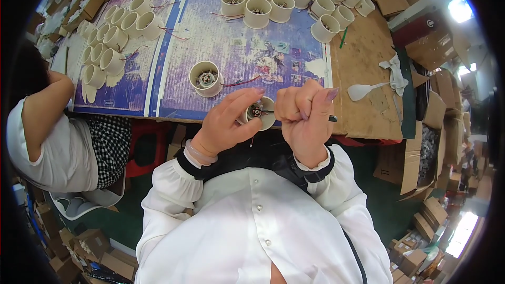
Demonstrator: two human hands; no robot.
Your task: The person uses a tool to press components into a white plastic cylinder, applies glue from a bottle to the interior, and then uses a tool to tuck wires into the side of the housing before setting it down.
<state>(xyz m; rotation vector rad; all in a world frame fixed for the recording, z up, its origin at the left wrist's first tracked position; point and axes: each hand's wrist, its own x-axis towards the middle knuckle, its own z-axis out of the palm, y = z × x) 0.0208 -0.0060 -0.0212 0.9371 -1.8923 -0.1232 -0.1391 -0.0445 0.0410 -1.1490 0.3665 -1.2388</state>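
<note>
At the table's near edge, my left hand [223, 121] curls around a cream plastic cup-shaped housing [268, 121], thumb and fingers on its rim. Inside that housing sits a small round motor [256, 111] with dark and copper parts. My right hand [305, 115] is closed in a fist around what looks like a screwdriver [332, 118]; its dark end pokes out on the right and a thin shaft points left at the motor. Most of the tool is hidden by my fingers. Just beyond my left hand stands another housing [206, 79] with a motor and loose wires.
Several similar housings [258, 13] crowd the far right of the table, and more [114, 38] stand at the far left. A white spoon-shaped thing [360, 92] lies on the cardboard [363, 63] at right. A co-worker [47, 131] sits close on my left. An open carton [428, 152] stands at right.
</note>
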